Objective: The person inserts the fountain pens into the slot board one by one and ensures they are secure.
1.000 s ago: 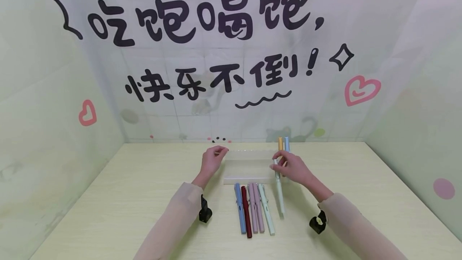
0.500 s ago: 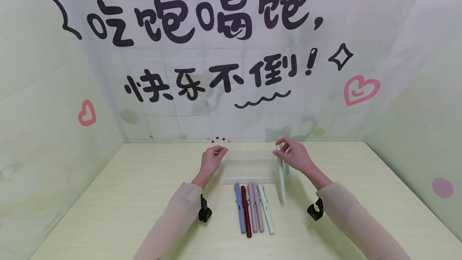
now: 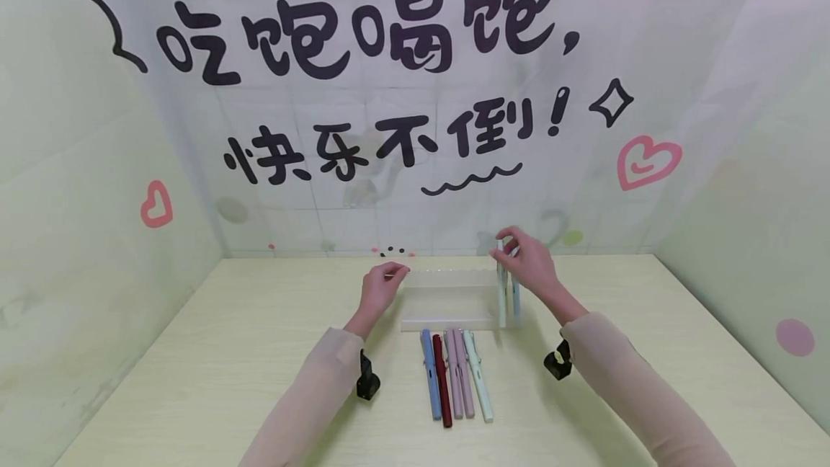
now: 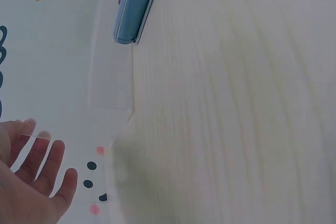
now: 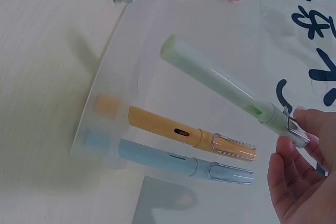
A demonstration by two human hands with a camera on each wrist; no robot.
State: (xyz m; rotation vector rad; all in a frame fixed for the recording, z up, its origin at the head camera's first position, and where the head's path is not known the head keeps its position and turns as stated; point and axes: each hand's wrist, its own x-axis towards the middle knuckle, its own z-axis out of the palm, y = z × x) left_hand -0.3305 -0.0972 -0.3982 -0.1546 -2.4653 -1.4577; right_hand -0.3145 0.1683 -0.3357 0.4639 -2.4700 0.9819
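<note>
My right hand [image 3: 528, 265] pinches a light green pen [image 5: 210, 74] by its cap end, beside the metal clip. The pen hangs with its barrel end down over the right part of a clear plastic box [image 3: 447, 324], tilted in the right wrist view. An orange pen [image 5: 165, 128] and a light blue pen [image 5: 157, 157] stand side by side in the box, caps up. At the box's left end, my left hand [image 3: 382, 290] pinches its thin transparent upper edge between thumb and fingers. The left wrist view shows that hand [image 4: 39, 177] with its other fingers spread.
In front of the box several pens lie in a row on the pale wooden table [image 3: 259, 359]: a blue pen [image 3: 431, 377], a dark red pen [image 3: 443, 380], two purple pens [image 3: 463, 377] and another light green pen [image 3: 478, 380]. A printed backdrop [image 3: 324, 222] rises behind.
My right hand has lifted the light green pen up and back, from in front of the box to over its right part, near the standing pens. The left hand stays in place.
</note>
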